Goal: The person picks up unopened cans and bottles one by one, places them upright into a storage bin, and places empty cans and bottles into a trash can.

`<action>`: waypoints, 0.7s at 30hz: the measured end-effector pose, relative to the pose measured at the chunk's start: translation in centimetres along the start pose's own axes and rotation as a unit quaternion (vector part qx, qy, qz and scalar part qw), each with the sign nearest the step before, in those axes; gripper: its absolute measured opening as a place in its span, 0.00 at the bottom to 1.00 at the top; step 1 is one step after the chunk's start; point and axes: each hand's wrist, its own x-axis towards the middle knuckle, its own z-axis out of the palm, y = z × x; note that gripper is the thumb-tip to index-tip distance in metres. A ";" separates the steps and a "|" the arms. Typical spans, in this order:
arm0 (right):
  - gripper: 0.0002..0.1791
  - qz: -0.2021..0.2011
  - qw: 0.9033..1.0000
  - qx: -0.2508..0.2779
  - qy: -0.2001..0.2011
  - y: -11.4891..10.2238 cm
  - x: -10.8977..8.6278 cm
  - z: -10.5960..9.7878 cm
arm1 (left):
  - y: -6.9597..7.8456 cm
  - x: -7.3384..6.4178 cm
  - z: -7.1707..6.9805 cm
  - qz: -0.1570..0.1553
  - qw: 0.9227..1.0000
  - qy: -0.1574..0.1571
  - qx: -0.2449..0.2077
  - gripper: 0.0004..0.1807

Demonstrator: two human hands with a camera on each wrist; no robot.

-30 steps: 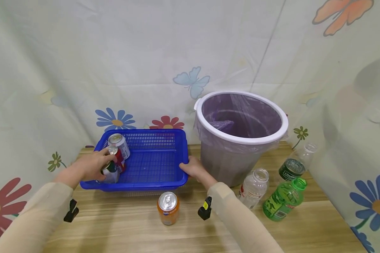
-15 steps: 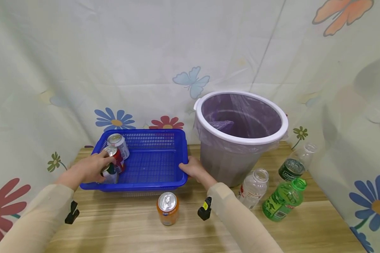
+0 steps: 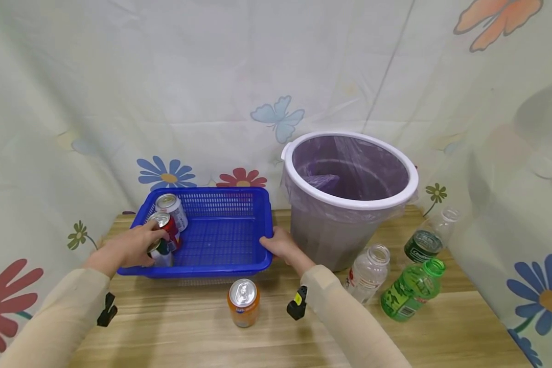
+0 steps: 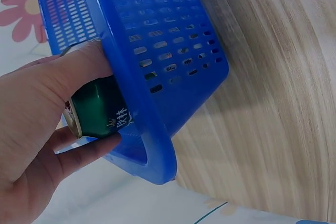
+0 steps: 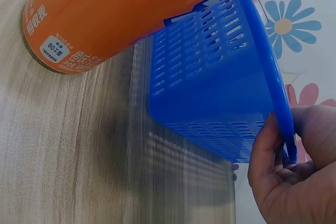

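Note:
In the head view, my left hand (image 3: 131, 247) reaches over the left rim of a blue plastic basket (image 3: 230, 268). Its fingers and thumb curl round a green-and-silver drink can (image 3: 164, 258) standing in the basket's near left corner. The left wrist view shows the can's dark green side (image 4: 100, 103) between thumb and fingers, just inside the rim. A red can (image 3: 172, 237) stands right behind it, and a white can (image 3: 177, 212) farther back. My right hand (image 3: 282, 244) pinches the basket's right rim, thumb and fingers on either side in the right wrist view.
An orange can (image 3: 244, 304) stands on the wooden table before the basket. Right of the basket is a lined bin (image 3: 336, 240). Beside it stand a clear bottle (image 3: 369, 273), a green bottle (image 3: 412, 292) and a dark-labelled clear bottle (image 3: 425, 245). A patterned curtain hangs behind.
My left forearm has shifted very slightly to the right. Both hands keep their holds, and the basket and cans stand where they were.

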 end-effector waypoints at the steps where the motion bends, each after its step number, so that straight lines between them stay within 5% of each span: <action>1: 0.17 -0.001 1.000 0.000 -0.001 0.0 0.0 0.0 | -0.1 0.0 0.1 -0.002 1.000 -0.001 0.000 0.28; 21: 0.17 -0.013 1.000 0.000 0.007 0.2 0.2 0.1 | 0.0 -0.1 1.4 -0.004 0.998 0.057 0.020 0.30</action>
